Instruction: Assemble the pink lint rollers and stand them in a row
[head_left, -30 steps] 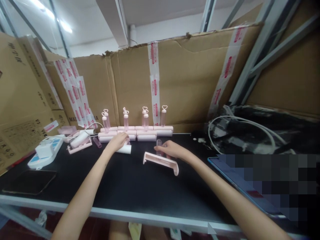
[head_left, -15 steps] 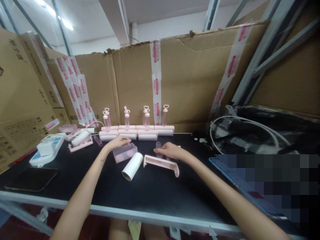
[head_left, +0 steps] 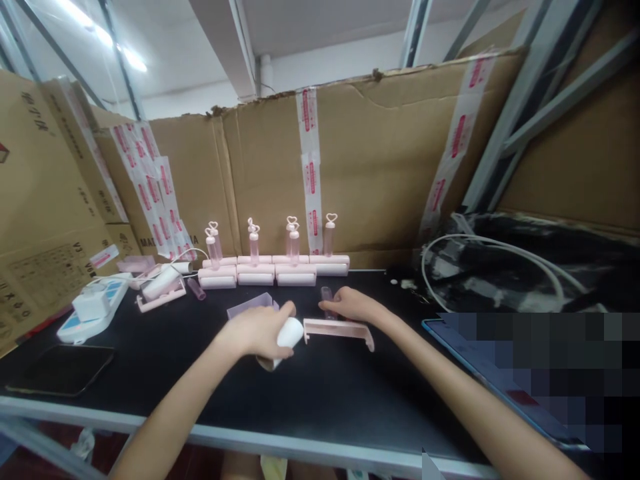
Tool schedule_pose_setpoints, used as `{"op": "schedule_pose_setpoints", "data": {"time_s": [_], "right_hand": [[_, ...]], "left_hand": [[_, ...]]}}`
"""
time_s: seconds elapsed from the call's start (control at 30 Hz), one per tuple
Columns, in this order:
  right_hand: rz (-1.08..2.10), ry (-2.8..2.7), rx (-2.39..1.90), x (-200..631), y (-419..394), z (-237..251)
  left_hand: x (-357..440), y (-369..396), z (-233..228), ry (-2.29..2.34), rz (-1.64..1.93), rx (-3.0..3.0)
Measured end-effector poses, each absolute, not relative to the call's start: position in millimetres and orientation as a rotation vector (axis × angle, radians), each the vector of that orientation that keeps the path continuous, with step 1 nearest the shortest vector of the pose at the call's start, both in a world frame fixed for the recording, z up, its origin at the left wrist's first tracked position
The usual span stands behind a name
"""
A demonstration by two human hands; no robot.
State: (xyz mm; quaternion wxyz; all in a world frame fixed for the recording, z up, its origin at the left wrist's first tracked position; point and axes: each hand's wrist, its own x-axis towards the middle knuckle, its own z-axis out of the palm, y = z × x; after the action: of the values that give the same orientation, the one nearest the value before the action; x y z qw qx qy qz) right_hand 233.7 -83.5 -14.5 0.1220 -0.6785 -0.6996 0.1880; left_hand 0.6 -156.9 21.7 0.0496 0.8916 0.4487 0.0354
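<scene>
Left hand (head_left: 257, 332) now grasps roll (head_left: 289, 333).

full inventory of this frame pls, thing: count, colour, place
white roll: 1, white, table centre, in left hand
roller frame: 1, pink, right of roll, under right hand
clear cover: 1, translucent lilac, behind left hand
finished rollers: a row, pink-white, along the cardboard wall
power strip: 1, white-blue, left
phone: 1, black, front left
cable: 1, white, right
table: 1, black
left hand: gripping the roll
right hand: on the frame
</scene>
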Motion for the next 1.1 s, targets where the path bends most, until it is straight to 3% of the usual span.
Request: {"op": "schedule_pose_setpoints", "data": {"time_s": [0.13, 0.27, 0.47, 0.73, 1.1], "right_hand": [[0.594, -2.022, -1.956, 233.5, -82.9, -17.5], [0.604, -1.98, -1.877, 232.5, -83.9, -15.2], [0.516, -1.801, -1.636, 224.3, -94.6, 2.0], [0.807, -1.479, -1.194, 203.6, -121.5, 17.2], [0.956, -1.407, -0.948, 201.8, -131.3, 21.6]], "left_hand": [[-31.7, -131.1, 40.5, 1.37, 0.404, 2.695], [-45.4, -110.3, 33.1, 1.53, 0.427, 2.631], [6.6, -122.7, 17.1, 1.232, 0.935, 2.808], [58.4, -121.0, -9.1, 1.21, 0.885, 3.197], [72.4, -152.2, -3.3, 1.159, 1.108, 2.291]]}}
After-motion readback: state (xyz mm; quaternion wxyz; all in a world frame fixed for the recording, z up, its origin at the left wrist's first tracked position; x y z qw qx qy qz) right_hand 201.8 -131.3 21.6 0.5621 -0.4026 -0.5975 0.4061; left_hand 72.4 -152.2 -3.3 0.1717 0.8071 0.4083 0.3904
